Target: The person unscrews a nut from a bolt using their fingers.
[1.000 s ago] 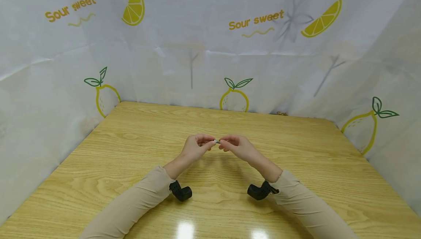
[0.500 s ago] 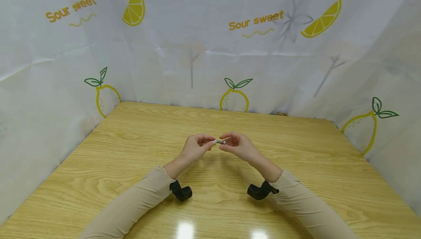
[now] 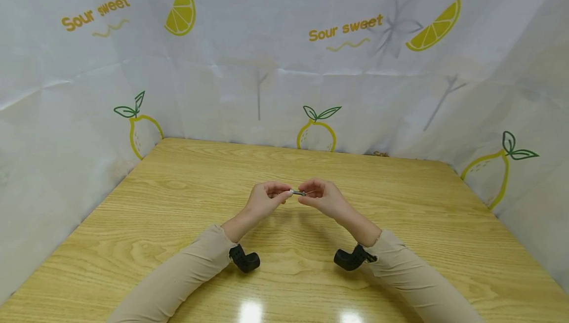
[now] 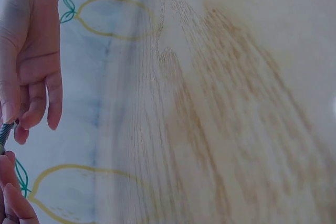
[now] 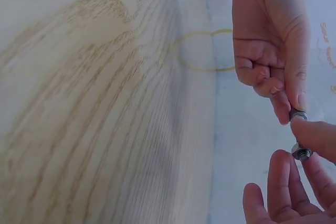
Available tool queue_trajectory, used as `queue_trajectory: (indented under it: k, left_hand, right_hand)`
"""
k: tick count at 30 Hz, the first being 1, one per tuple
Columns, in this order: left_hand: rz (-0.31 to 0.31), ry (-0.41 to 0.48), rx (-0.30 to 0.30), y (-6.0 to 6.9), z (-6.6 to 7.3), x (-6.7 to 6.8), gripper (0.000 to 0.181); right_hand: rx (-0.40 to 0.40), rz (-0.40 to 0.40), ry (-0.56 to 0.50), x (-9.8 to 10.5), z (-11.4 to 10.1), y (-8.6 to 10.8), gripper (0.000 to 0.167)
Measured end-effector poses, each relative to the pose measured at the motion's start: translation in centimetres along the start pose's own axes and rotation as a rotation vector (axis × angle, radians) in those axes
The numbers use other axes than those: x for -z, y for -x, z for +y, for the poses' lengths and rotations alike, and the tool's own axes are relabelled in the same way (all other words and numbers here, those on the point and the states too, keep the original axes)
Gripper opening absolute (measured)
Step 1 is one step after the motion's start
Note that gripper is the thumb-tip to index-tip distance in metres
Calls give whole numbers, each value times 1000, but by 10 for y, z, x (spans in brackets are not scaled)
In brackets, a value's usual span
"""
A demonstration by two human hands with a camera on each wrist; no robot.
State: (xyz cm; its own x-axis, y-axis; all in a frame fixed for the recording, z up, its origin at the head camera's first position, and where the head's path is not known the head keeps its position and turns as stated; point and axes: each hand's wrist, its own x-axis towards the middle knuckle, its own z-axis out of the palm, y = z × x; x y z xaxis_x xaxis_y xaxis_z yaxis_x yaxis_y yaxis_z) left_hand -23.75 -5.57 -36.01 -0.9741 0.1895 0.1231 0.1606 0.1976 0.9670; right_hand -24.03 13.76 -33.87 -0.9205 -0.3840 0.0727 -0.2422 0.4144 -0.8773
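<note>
My left hand (image 3: pixel 265 200) pinches one end of a small metal bolt (image 3: pixel 297 192) between thumb and fingertips, above the wooden table (image 3: pixel 284 273). The bolt lies nearly level, and a nut (image 3: pixel 304 193) shows at its right end. Around that end, the thumb and index finger of my right hand (image 3: pixel 326 199) stand parted. In the right wrist view the nut (image 5: pixel 302 151) sits beside the right hand (image 5: pixel 294 192), whose thumb covers part of the shaft; the left hand (image 5: pixel 268 40) grips the bolt's other end. Threads of the bolt (image 4: pixel 4 134) show in the left wrist view.
Black wrist mounts hang by the left sleeve (image 3: pixel 244 259) and right sleeve (image 3: pixel 349 259). White cloth (image 3: pixel 222 96) with lemon prints stands behind the table and along both sides.
The right thumb and index finger have parted from their pinch, and the bolt's right end with the nut has come into sight. The left hand has stayed still.
</note>
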Motion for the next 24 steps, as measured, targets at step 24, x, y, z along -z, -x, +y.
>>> queue_trajectory:
  k: [24]
  left_hand:
    - [7, -5, 9, 0, -2, 0, 21]
  right_hand:
    - [-58, -52, 23, -1, 1, -2, 40]
